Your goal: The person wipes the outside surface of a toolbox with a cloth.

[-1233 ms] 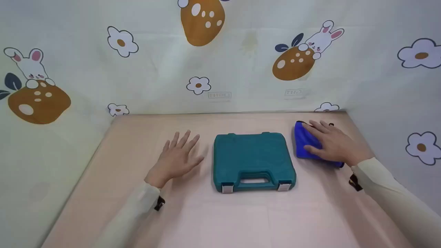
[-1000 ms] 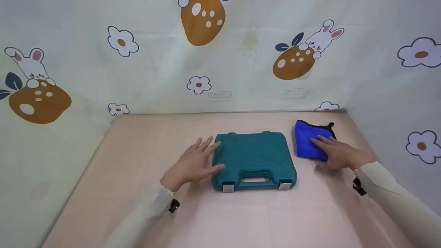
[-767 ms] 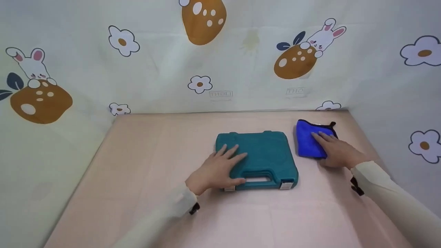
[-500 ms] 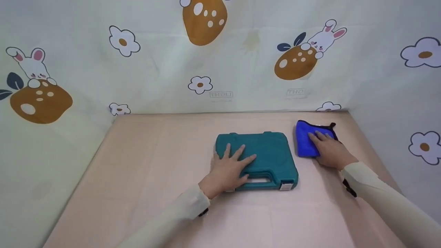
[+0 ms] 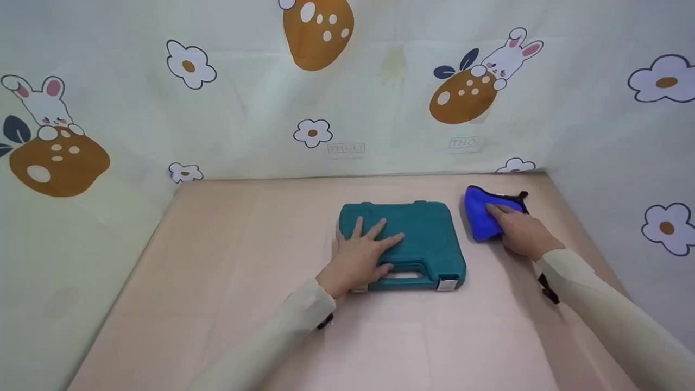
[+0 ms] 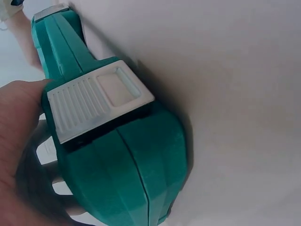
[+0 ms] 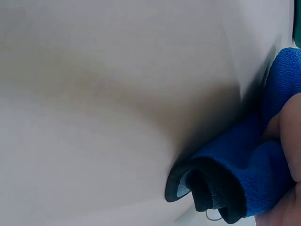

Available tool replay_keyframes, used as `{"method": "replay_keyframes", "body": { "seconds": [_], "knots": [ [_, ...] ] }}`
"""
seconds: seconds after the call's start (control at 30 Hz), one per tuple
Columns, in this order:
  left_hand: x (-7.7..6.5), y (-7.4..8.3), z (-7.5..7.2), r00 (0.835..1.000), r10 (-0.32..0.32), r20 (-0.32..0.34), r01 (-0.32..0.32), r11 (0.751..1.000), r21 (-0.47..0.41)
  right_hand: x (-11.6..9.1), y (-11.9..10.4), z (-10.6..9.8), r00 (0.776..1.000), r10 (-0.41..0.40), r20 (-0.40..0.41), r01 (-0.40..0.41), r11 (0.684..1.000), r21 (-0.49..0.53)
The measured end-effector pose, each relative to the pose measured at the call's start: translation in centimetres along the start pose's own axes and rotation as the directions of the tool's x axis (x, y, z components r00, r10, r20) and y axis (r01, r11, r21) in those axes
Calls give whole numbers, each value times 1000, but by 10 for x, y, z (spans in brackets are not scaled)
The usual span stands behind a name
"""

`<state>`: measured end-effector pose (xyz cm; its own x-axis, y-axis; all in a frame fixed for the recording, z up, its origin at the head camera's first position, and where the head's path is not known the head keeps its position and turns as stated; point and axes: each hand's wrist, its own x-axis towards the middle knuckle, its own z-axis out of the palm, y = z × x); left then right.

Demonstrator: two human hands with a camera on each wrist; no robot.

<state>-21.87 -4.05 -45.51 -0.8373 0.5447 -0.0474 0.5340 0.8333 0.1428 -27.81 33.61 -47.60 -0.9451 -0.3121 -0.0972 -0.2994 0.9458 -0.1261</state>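
A teal plastic carrying case point(image 5: 429, 228) with a handle and pale latches point(image 6: 101, 99) lies flat on the table. My left hand point(image 5: 358, 260) rests on its front left part, fingers spread over the lid and thumb near the handle, covering most of one latch in the head view. To the right of the case is a folded blue cloth point(image 5: 480, 217) with black edging. My right hand point(image 5: 524, 233) grips its near side, bunching it between thumb and fingers. The right wrist view shows the cloth's folded edge point(image 7: 221, 181) curling up beside my hand point(image 7: 291, 136).
The pale pink table top point(image 5: 244, 233) meets a backdrop point(image 5: 260, 108) printed with rabbits and flowers at the back and on both sides. The right side of the backdrop stands close to the cloth and my right arm.
My left hand has moved right, from the bare table onto the case. My right hand, lying over the cloth before, now has it bunched in its grip. The case sits slightly farther back.
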Motion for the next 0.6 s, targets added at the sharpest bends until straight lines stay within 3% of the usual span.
{"method": "replay_keyframes", "body": {
  "seconds": [0.33,0.6],
  "knots": [
    [-1,-2,0,1000,-24,13,24,999,-27,0,-3,0,999,26,22,-27,999,22],
    [-24,-10,8,994,-56,-89,42,987,-154,0,-1,1,999,27,25,-28,999,32]
  ]
}}
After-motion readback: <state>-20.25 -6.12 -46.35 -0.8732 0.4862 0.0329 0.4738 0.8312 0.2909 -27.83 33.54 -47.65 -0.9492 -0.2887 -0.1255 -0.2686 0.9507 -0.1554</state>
